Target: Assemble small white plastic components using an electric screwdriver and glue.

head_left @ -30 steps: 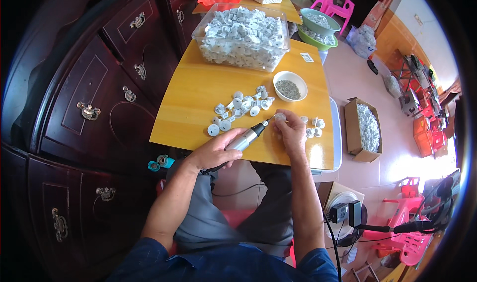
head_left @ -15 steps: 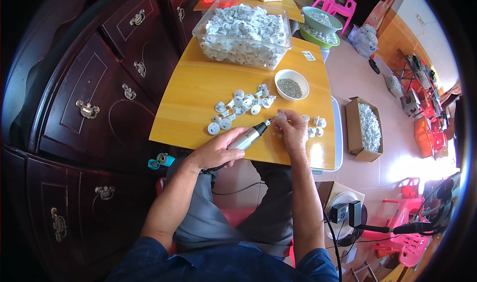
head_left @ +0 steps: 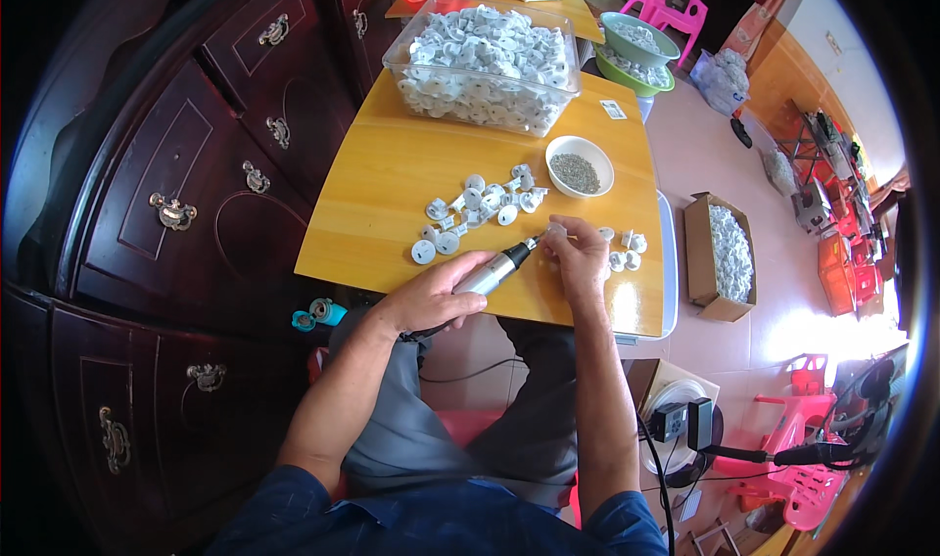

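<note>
A slim electric screwdriver (head_left: pixel 493 271) was gripped in the left hand (head_left: pixel 428 300), its tip set against a small white plastic part (head_left: pixel 555 231) pinched by the right hand (head_left: pixel 580 258) at the yellow table's (head_left: pixel 382 179) near edge. The fastening step seemed underway; steady alignment would be needed.

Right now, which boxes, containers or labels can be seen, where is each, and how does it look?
Clear tub: far end of the table, rectangular, full of white parts.
Label: flat on the table beside the tub, small, white.
Cardboard box: on the floor right of the table, open, brown, white parts inside.
White bowl: on the table, round, grey contents.
</note>
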Demonstrator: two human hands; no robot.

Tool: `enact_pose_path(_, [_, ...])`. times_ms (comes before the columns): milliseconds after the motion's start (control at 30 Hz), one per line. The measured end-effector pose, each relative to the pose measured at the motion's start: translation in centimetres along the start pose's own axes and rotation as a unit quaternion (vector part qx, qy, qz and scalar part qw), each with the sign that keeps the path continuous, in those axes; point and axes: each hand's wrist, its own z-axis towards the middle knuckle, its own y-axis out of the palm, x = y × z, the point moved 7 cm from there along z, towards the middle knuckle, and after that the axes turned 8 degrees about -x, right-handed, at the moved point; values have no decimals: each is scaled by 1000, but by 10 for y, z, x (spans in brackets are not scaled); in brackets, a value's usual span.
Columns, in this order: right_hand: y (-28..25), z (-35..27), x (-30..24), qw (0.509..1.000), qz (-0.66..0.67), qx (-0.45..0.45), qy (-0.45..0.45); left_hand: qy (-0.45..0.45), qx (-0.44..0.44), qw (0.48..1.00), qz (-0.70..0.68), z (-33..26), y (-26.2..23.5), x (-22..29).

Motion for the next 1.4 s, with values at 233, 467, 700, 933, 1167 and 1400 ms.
enact_pose_path(233, [0, 0, 0, 999, -32, 3, -3, -7, 6, 1000, -3, 2, 0, -2])
enact_pose_path(467, [0, 0, 2, 999, -50, 5, 0, -5, 6, 1000, -4, 2, -2, -4])
enact_pose_path(700, [-1, -1, 6, 999, -53, 2, 1, 0, -1, 1000, -16, 1, 0, -4])
enact_pose_path(933, [1, -2, 1, 996, -77, -2, -44, -4, 1, 999, -38, 2, 2, -1])
enact_pose_path(1167, [2, -3, -1, 998, -61, -8, -33, -1, 1, 998, -56, 4, 4, 0])
enact_pose_path(1400, [4, -3, -2, 999, -51, -11, -15, -22, 7, 997, -71, 6, 4, -3])
